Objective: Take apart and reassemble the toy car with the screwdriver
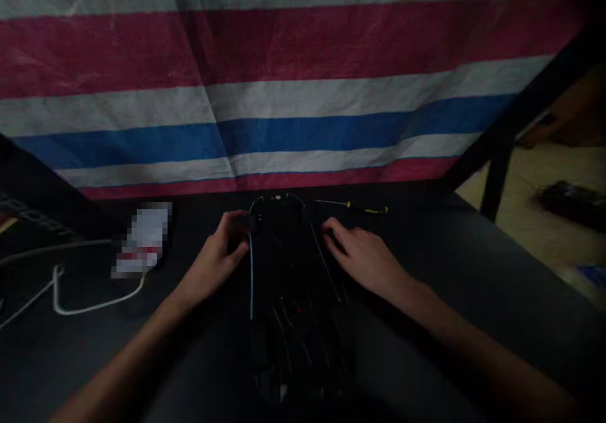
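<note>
A long black toy car [293,265] lies on the dark table in front of me, its front pointing away. Thin blue edging runs down its left side, and a small red dot shows near its rear. My left hand [220,252] curls its thumb and index finger against the car's front left wheel [255,222]. Beside the front right side rests my right hand [357,249], fingers loosely bent and slightly apart; in the dark I cannot tell whether they touch the car. A screwdriver [367,208] with a yellow and black handle lies beyond my right hand.
On the left of the dark table [473,271] lies a blurred-out pale object [144,240], with a white cable [95,307] beside it. A striped tarp [303,101] hangs behind the table. Dark frame bars [502,170] stand on both sides.
</note>
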Motion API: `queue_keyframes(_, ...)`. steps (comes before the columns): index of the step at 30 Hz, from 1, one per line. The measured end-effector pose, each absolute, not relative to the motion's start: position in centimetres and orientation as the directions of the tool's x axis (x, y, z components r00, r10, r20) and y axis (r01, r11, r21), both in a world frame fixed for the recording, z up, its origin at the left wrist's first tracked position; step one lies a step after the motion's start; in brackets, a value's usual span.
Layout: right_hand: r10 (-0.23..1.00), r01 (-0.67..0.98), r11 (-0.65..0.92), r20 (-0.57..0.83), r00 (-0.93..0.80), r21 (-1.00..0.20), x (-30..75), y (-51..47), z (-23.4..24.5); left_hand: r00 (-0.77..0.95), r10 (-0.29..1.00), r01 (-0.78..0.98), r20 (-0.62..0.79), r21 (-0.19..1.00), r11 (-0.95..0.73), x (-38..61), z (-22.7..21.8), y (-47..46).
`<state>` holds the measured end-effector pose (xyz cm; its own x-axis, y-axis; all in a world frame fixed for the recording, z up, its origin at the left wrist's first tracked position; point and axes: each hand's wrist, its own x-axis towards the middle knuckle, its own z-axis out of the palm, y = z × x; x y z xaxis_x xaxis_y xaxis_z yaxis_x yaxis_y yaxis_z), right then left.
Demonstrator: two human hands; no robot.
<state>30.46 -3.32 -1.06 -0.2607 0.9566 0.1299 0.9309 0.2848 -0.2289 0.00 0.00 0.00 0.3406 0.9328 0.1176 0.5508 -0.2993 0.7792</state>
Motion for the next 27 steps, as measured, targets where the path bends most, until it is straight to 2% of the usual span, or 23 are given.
queue_keyframes(4, 0.957, 0.932, 0.285, 0.121, -0.263, -0.224, 30.63, -3.36, -0.86, 0.342, 0.932, 0.538, 0.118, 0.789, -0.297, 0.22, 0.05, -0.10)
queue_keyframes(10, 0.954, 0.912, 0.298, 0.122, -0.274, -0.282, 30.75, -3.34, -0.88, 0.348, 0.927, 0.529, 0.142, 0.786, -0.319, 0.37, 0.27, -0.15)
queue_keyframes(27, 0.946, 0.917, 0.316, 0.157, -0.284, -0.242, 30.88, -3.36, -1.05, 0.350, 0.925, 0.532, 0.145, 0.782, -0.324, 0.38, 0.37, -0.16)
